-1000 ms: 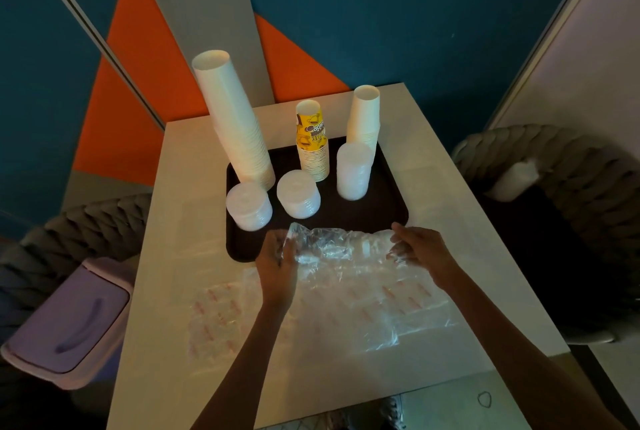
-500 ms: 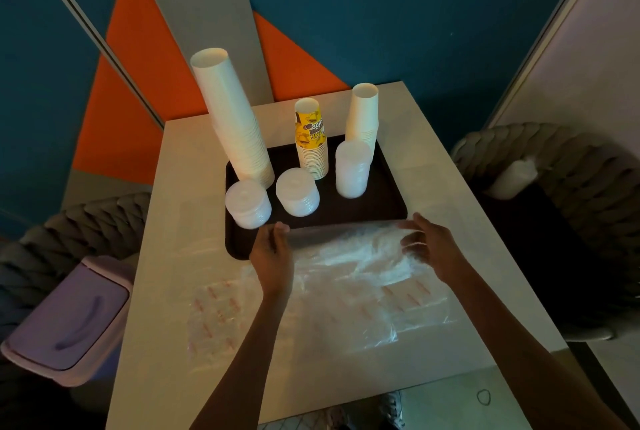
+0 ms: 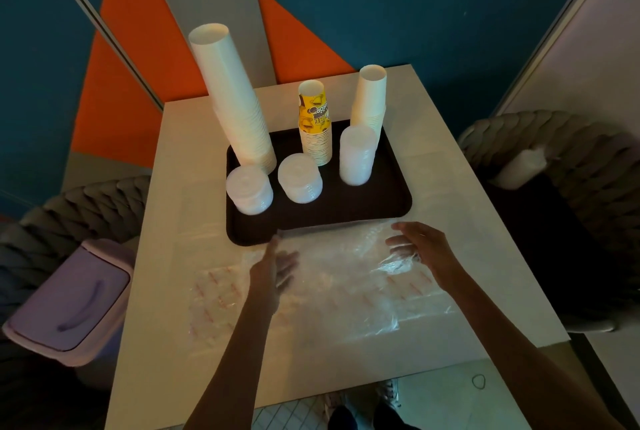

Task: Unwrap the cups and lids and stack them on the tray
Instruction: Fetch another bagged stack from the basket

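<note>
A dark tray (image 3: 391, 207) on the white table (image 3: 450, 159) holds a tall leaning stack of white cups (image 3: 232, 100), a stack topped by a yellow printed cup (image 3: 314, 123), a shorter white cup stack (image 3: 370, 97) and three stacks of clear lids (image 3: 248, 189) (image 3: 299, 178) (image 3: 357, 155). In front of the tray lies a flattened clear plastic wrapper (image 3: 343, 256) over other wrappers with red print (image 3: 221, 294). My left hand (image 3: 275, 270) rests on the wrapper's left part with fingers straight. My right hand (image 3: 415, 247) presses its right end, fingers spread.
A lilac lidded bin (image 3: 69, 301) stands left of the table. Grey woven chairs (image 3: 561, 166) flank the table; one on the right holds a white object (image 3: 519, 168). The table's near edge lies below my forearms.
The bunched clear wrapper was spread and flattened on the table. Both hands let go of their grip and now lie open on it, drawn slightly toward me.
</note>
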Demonstrator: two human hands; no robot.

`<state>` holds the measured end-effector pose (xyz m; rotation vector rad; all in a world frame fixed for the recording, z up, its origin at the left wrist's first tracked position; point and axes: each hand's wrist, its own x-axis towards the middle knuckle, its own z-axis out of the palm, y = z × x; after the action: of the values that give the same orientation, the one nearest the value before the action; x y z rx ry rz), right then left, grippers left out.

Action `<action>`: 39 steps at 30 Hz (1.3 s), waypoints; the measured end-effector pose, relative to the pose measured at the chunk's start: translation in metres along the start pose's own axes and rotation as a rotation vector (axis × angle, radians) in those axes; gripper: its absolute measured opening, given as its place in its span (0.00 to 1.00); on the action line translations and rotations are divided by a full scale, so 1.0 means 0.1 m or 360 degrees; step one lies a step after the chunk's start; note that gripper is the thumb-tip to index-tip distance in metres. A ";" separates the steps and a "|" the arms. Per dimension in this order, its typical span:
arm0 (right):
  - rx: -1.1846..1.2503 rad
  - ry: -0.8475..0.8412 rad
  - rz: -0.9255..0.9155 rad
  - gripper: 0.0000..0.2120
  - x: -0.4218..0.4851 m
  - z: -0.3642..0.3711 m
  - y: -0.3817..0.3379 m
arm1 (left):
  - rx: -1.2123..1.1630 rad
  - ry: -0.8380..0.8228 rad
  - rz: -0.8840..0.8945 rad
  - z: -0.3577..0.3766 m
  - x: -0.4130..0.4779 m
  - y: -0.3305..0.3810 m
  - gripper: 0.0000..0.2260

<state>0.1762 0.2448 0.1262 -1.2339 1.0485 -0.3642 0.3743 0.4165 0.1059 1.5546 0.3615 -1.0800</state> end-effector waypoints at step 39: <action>-0.1331 0.0422 -0.0334 0.06 0.01 -0.18 0.92 | 0.1425 0.0697 0.1231 -0.19 0.33 -0.92 0.09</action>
<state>0.1350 0.2650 0.0441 -2.0952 1.3628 -0.2539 0.3329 0.4502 0.0223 2.4296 -0.5028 -0.2478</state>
